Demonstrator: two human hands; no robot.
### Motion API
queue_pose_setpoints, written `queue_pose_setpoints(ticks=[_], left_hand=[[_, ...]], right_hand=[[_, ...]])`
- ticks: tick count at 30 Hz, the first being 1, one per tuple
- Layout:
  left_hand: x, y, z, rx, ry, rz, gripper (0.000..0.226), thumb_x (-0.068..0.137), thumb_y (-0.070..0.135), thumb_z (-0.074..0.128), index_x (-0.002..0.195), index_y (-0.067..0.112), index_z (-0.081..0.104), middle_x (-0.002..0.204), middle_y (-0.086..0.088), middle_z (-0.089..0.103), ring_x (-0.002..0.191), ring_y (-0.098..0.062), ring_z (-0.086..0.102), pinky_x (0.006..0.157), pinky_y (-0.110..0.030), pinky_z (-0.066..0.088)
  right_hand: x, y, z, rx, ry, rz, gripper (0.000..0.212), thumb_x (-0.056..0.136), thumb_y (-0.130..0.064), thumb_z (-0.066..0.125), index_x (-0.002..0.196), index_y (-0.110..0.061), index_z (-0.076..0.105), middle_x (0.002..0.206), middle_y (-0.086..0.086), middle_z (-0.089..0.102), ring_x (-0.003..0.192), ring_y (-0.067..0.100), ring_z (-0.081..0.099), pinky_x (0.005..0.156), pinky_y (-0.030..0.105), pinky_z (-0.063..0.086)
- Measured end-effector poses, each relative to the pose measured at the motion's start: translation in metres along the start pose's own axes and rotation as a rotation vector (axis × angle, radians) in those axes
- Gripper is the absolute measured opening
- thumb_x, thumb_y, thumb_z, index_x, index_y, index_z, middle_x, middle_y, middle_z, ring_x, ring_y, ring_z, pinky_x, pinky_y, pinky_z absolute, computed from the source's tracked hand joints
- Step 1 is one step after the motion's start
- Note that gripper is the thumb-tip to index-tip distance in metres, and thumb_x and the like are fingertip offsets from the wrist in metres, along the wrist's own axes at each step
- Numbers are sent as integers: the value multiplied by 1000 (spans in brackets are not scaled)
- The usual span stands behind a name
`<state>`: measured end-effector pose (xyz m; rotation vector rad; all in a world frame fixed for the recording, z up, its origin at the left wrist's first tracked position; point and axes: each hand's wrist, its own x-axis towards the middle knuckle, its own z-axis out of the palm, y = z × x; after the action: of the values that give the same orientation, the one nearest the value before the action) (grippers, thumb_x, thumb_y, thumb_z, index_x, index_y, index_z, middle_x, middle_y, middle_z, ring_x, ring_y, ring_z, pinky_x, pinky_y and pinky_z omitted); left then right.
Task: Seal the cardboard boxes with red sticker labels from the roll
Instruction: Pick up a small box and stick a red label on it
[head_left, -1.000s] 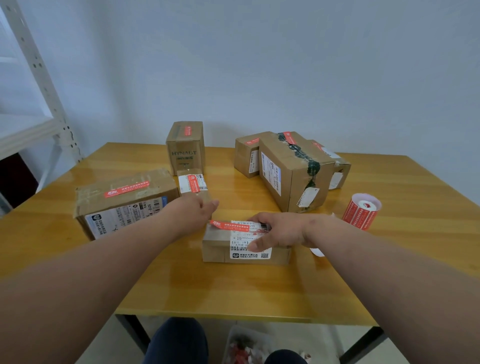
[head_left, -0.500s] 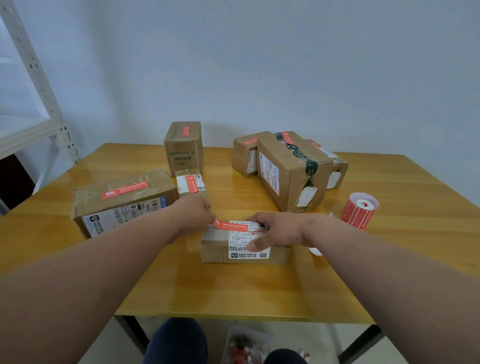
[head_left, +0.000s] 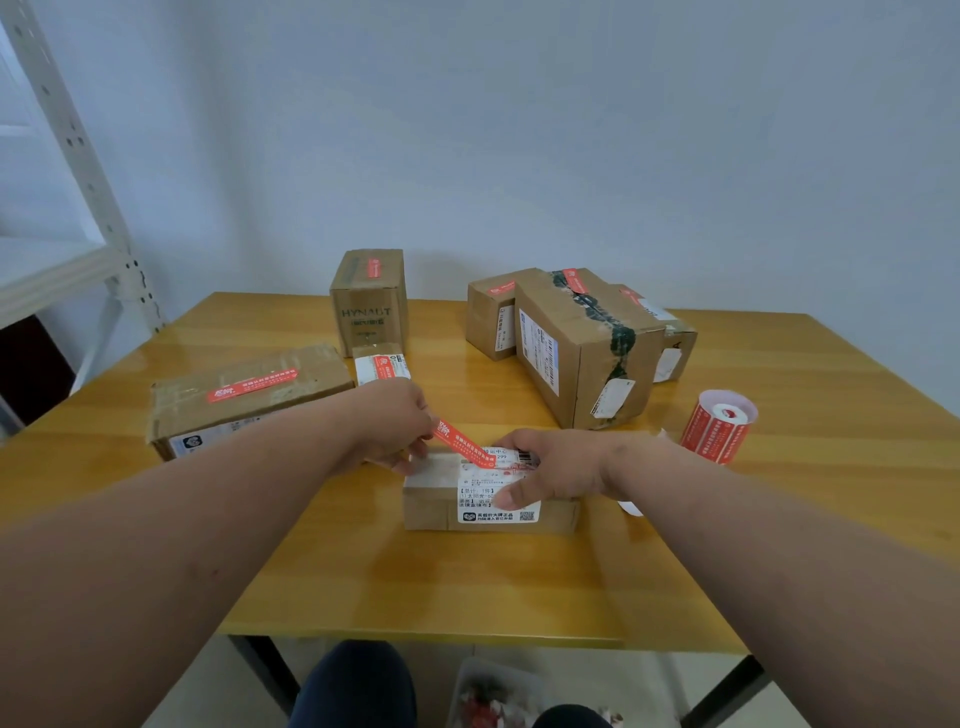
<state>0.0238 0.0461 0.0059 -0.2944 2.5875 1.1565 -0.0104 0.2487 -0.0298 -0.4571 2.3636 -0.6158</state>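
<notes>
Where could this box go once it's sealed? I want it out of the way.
Bare tabletop lies between the small box and the near edge, and at far right behind the sticker roll. It is crowded at the back, around the HYNAUT box and the taped box.

Bin (head_left: 470, 691) contents blurred, btm edge

A small parcel-packing room, by the look of it: taped cardboard boxes (head_left: 587, 343) with shipping labels crowd a wooden desk (head_left: 779, 519) against a bare pale wall (head_left: 519, 130), with a slotted white metal shelving rack (head_left: 78, 171) standing at the left.
</notes>
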Motion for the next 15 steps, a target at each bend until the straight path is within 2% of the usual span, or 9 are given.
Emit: queue_pose_setpoints(ticks=[6, 10, 15], left_hand=[[-4, 5, -2, -28, -11, -11, 14, 100, 18, 50, 92, 7, 55, 98, -13, 66, 85, -18, 67, 56, -28, 57], [-10, 7, -2, -82, 4, 6, 14, 100, 16, 50, 100, 4, 58, 102, -14, 66, 92, -21, 68, 75, -40, 61], [-14, 9, -2, -101, -4, -3, 14, 100, 17, 52, 102, 5, 58, 105, -13, 66, 93, -19, 68, 74, -41, 62]], right_hand=[[-1, -2, 0, -23, 7, 6, 88, 77, -47, 76, 150, -33, 28, 138, -5, 52, 126, 18, 48, 113, 41, 33], [-5, -3, 0, -47, 30, 14, 92, 78, -48, 75, 152, -31, 24, 143, -3, 47, 129, 20, 45, 114, 41, 32], [-9, -5, 0, -84, 57, 11, 94, 77, -51, 75, 152, -29, 24, 142, -2, 48, 127, 20, 47, 112, 41, 34]])
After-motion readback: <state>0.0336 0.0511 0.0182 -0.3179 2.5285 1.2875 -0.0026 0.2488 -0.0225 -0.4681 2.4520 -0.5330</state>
